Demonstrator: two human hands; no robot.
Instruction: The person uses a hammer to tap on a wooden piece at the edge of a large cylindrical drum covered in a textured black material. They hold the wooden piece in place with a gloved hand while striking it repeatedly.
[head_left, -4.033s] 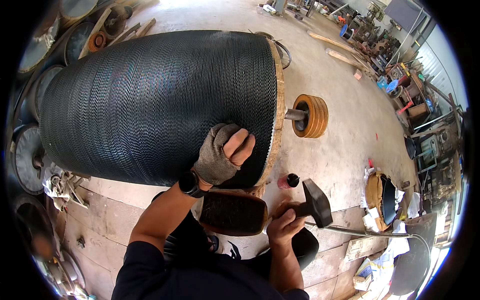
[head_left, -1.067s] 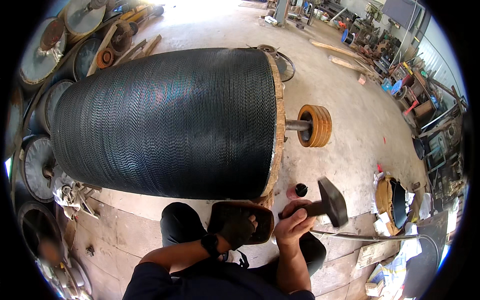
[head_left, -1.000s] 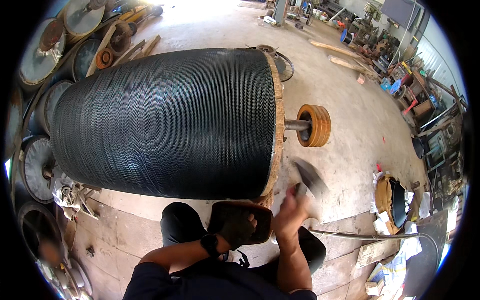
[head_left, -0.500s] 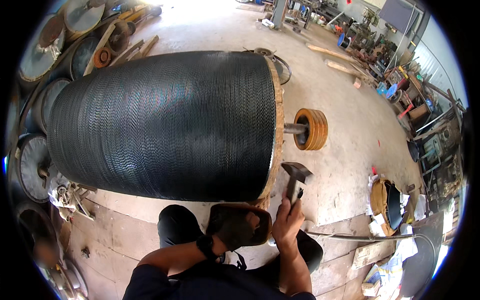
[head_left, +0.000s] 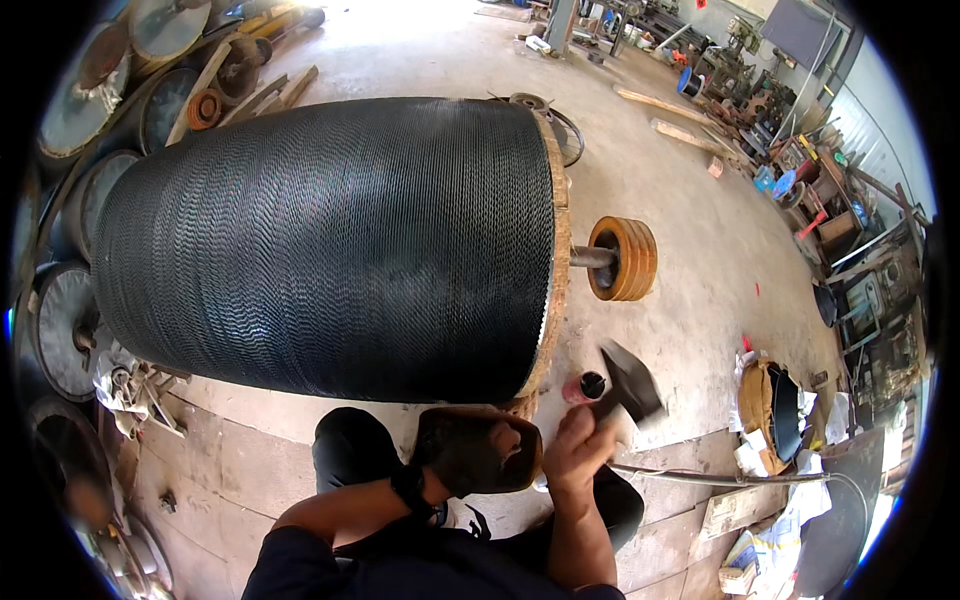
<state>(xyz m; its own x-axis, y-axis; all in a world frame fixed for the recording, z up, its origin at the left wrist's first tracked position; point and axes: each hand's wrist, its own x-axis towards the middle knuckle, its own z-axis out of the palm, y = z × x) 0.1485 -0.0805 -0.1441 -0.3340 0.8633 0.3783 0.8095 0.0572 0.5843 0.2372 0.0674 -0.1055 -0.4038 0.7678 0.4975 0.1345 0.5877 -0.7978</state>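
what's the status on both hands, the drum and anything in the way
Left hand at tray, grip unclear. Right hand gripping hammer. Drum on its side, neither hand touching. Can close to hammer in view, clearance unclear.

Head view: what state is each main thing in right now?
Right hand: bare, closed around the hammer
Hammer: held up, its head blurred
Left hand: gloved, at the brown tray; grip unclear
Black-wound drum: on its side, closely wound
Orange grooved pulley: mounted on the shaft
Wristwatch: strapped to the left wrist
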